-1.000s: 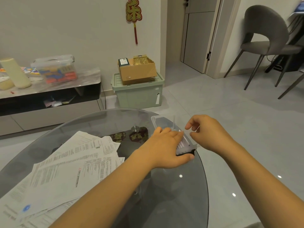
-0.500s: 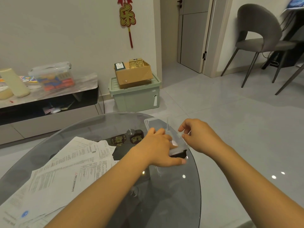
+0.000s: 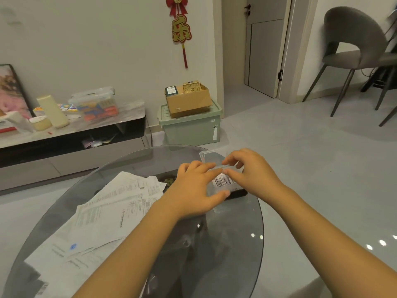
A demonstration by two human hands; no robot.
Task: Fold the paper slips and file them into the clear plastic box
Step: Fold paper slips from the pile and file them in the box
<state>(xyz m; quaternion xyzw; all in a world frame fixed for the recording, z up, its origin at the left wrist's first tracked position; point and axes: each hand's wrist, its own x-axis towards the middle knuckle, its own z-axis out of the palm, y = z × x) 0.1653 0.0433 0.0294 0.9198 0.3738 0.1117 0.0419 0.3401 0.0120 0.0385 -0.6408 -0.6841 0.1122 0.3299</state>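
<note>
The clear plastic box (image 3: 221,208) stands at the right edge of the round glass table (image 3: 240,250), its clear lid (image 3: 207,155) open toward the far side. A folded printed slip (image 3: 221,182) shows inside it. My left hand (image 3: 193,188) lies over the box's left part, thumb against its near side, holding it. My right hand (image 3: 251,171) is over the box's right part; its thumb and forefinger pinch a clear edge of the box above the slip. A loose heap of printed paper slips (image 3: 111,209) covers the table's left half.
The table edge drops off just right of the box to the tiled floor. Beyond the table stand a green storage bin (image 3: 191,127) carrying a cardboard box, a low TV bench (image 3: 71,134) with clutter, and grey chairs (image 3: 354,52) at the far right.
My right hand has moved left onto the box until its fingertips meet those of my left hand. My left hand has stayed on the box. The view has tilted upward.
</note>
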